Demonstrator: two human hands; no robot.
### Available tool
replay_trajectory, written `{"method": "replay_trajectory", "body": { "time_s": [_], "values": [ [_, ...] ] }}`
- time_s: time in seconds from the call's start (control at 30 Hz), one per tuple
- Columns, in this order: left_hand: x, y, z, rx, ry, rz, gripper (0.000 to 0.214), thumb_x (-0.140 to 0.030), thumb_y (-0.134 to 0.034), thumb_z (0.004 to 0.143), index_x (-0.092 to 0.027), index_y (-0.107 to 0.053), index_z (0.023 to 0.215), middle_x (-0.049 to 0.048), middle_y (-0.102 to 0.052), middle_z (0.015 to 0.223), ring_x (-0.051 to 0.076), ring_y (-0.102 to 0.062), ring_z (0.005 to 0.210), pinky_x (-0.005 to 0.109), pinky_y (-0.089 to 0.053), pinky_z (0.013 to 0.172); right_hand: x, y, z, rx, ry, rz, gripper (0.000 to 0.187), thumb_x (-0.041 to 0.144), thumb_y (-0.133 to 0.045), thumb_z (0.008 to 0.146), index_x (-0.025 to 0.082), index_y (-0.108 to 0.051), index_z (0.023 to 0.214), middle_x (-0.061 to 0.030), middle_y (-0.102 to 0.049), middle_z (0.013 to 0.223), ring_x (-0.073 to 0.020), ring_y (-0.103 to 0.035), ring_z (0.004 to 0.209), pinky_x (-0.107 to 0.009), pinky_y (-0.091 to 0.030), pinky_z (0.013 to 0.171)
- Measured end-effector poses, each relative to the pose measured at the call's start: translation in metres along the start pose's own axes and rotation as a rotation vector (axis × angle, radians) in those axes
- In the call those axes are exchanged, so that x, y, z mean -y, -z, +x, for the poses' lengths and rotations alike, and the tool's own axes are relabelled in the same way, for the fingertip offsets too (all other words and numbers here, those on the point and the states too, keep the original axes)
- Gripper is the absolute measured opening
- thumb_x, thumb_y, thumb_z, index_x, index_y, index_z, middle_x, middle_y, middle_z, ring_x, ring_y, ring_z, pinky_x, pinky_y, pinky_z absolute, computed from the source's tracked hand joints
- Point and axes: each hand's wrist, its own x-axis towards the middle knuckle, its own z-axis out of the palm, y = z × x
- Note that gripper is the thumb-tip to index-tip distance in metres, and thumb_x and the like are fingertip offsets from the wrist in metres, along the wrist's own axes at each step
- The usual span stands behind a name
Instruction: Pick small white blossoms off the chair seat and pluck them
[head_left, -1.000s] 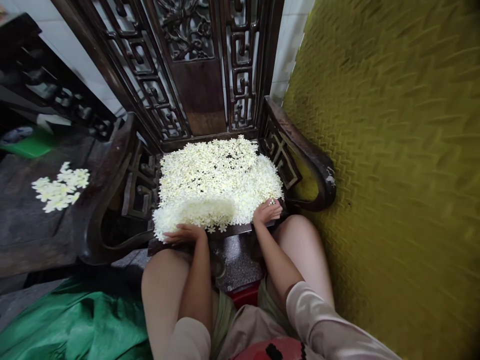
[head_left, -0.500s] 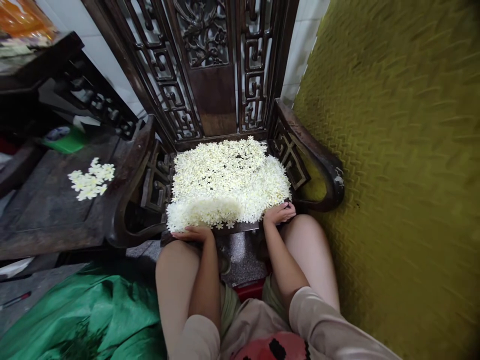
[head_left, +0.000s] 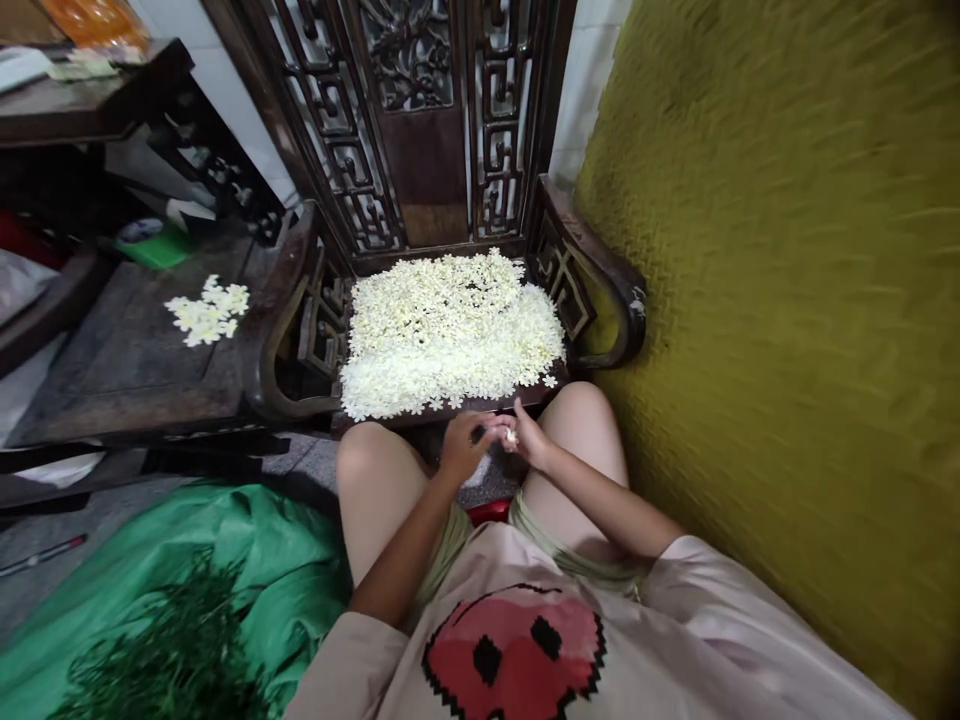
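Observation:
My left hand (head_left: pixel 465 445) and my right hand (head_left: pixel 531 438) meet over my lap, just in front of the chair seat's edge. A small white flower (head_left: pixel 511 436) shows at the curled fingers of my right hand, whose thumb points up. The left fingers are bent with their tips together, touching the right fingers; what they pinch, if anything, is hidden. Beyond both hands, a thick layer of white flowers (head_left: pixel 450 335) covers most of the dark wooden chair (head_left: pixel 431 180) seat.
Carved armrests flank the seat, with a yellow-green textured sheet (head_left: pixel 750 300) close on the right. To the left, a small flower pile (head_left: pixel 210 311) and a green container (head_left: pixel 155 245) rest on another wooden seat (head_left: pixel 142 370). A green sack (head_left: pixel 300 560) with leafy stems (head_left: pixel 172 650) lies below.
Both hands have left the front edge of the flower layer and come together over my lap. A flower now shows at my right fingers. The view has shifted slightly.

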Motion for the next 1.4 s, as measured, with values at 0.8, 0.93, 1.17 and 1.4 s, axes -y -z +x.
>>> {"method": "replay_trajectory", "body": {
  "time_s": [0.8, 0.93, 1.17, 1.4],
  "values": [
    [0.011, -0.019, -0.008, -0.310, 0.608, -0.685, 0.029, -0.037, -0.072, 0.054, -0.014, -0.065, 0.069, 0.0038, -0.066, 0.073, 0.014, -0.057, 0.072, 0.028, -0.041, 0.074, -0.013, -0.010, 0.000, -0.111, 0.373, -0.212, 0.030, 0.039, -0.071, 0.057, 0.019, -0.056, 0.072, 0.0038, -0.057, 0.064, -0.0094, -0.052, 0.059, -0.022, -0.038, 0.058],
    [0.004, -0.021, -0.011, -0.300, 0.629, -0.712, 0.027, -0.037, -0.073, 0.053, -0.015, -0.065, 0.066, 0.0015, -0.065, 0.069, 0.013, -0.056, 0.070, 0.026, -0.040, 0.073, -0.011, -0.010, -0.001, -0.091, 0.342, -0.223, 0.028, 0.039, -0.069, 0.059, 0.018, -0.057, 0.073, 0.0014, -0.059, 0.067, -0.0101, -0.052, 0.060, -0.023, -0.038, 0.058],
    [0.012, -0.017, -0.005, -0.197, 0.718, -0.672, 0.036, -0.045, -0.073, 0.050, -0.014, -0.067, 0.068, 0.0005, -0.061, 0.061, 0.011, -0.050, 0.060, 0.024, -0.037, 0.062, -0.013, -0.006, 0.004, -0.177, 0.366, -0.283, 0.019, 0.034, -0.062, 0.064, 0.018, -0.053, 0.067, 0.0049, -0.051, 0.056, -0.0096, -0.049, 0.054, -0.022, -0.034, 0.055],
    [0.020, -0.021, -0.004, -0.121, 0.795, -0.733, 0.047, -0.045, -0.077, 0.044, -0.015, -0.069, 0.079, 0.0023, -0.064, 0.070, 0.011, -0.052, 0.061, 0.023, -0.034, 0.058, -0.012, -0.002, 0.012, -0.292, 0.461, -0.324, 0.013, 0.030, -0.058, 0.065, 0.019, -0.051, 0.064, 0.0048, -0.048, 0.055, -0.0089, -0.042, 0.052, -0.022, -0.032, 0.053]
  ]
}}
